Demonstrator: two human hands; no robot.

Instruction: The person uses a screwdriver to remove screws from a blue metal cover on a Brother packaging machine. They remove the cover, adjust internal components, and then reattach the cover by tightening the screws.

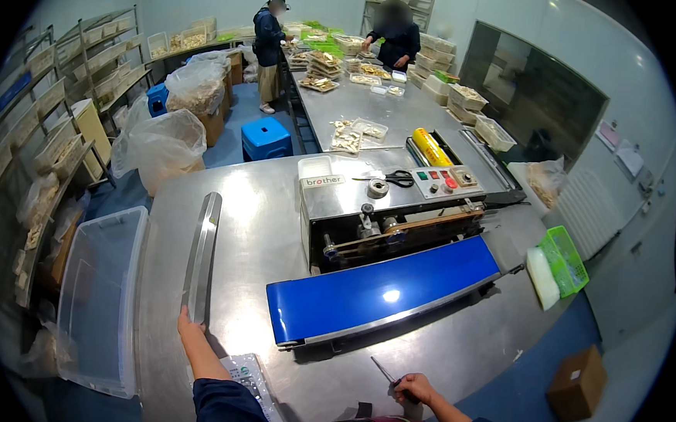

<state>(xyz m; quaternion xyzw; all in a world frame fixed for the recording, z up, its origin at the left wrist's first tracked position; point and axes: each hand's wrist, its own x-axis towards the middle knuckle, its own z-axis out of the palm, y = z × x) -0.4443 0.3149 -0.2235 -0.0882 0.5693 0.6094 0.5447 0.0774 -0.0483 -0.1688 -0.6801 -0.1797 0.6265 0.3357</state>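
Note:
My left hand (192, 327) is closed on the near end of a long, bent metal strip (202, 249), which lies along the left part of the steel table. In my right hand (418, 388), low at the front edge, is a screwdriver (383, 371) with a dark handle, its thin shaft pointing away and to the left. Between and beyond my hands stands a band sealing machine (354, 204) with a blue conveyor belt (387, 287). Its front is uncovered, so wheels and a brown band show. Black-handled scissors (399, 178) and a tape roll (378, 188) rest on top of it.
A printed plastic bag (250, 376) lies by my left forearm. Left of the table stands a clear bin (100, 297); at right are a green basket (563, 259) and a cardboard box (577, 384). Two people work at the far table, near stacked trays and a blue stool (267, 137).

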